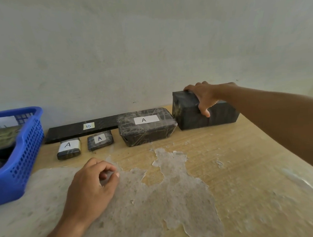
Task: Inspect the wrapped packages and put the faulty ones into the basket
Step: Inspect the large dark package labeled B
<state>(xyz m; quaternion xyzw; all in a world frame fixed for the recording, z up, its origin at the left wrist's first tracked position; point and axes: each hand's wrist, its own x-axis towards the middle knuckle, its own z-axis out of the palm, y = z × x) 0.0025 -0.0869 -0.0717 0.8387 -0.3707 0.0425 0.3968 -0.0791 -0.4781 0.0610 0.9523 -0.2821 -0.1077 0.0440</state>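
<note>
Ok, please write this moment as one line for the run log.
right hand: gripping big black package | left hand: curled, resting on table | basket: far left

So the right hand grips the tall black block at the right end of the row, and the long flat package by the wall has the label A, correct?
Not quite. In the head view the long flat package is labelled B, not A. The right hand does grip the tall black block.

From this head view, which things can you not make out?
- Tall black package: no label visible; the right hand covers part of its top.
- Blue basket: cut off by the left edge; its dark contents are unclear.
- Long package with B label: its right end is hidden behind the large A package.
</note>
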